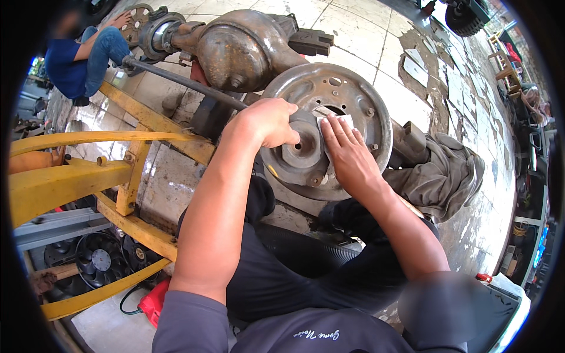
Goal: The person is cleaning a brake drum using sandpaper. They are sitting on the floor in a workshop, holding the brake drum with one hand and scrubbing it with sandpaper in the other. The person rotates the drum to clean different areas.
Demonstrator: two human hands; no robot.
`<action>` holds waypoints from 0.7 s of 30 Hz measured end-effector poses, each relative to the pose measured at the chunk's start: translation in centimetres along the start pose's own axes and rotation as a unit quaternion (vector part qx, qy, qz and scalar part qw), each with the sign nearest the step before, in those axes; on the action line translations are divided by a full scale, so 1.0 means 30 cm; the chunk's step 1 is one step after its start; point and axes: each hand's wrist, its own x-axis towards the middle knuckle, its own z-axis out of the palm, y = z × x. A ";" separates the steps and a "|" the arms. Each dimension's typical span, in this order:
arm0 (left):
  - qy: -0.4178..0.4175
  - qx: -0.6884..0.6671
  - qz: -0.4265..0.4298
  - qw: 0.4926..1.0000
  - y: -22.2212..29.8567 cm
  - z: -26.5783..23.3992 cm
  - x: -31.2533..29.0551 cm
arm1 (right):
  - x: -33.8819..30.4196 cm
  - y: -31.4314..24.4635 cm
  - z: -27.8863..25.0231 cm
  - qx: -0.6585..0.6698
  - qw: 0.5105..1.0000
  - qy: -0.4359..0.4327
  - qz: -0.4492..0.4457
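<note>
Tiled floor (353,29), extending beyond round metal plate (360,97) near the knees. Right hand (354,157): fingers flat on white sheet (346,119) against plate. Left hand (265,122): curled at hub (302,154), fingers partly hidden, grip cannot be told.

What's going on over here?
A person's right hand presses a white cloth or paper against a large round metal plate. The left hand lies against the hub-like part; its grip is partly hidden. At upper left, another person has one hand by a metal disc.
</note>
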 end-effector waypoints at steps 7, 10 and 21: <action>0.012 -0.004 0.008 1.000 -0.012 0.017 0.008 | -0.015 0.025 -0.026 0.031 0.999 -0.023 -0.031; -0.004 0.000 0.014 1.000 0.007 -0.003 0.003 | -0.011 0.023 -0.006 0.047 0.998 0.009 -0.031; -0.025 -0.003 0.022 0.999 -0.005 0.012 0.021 | -0.061 0.064 -0.135 0.081 0.995 -0.052 -0.009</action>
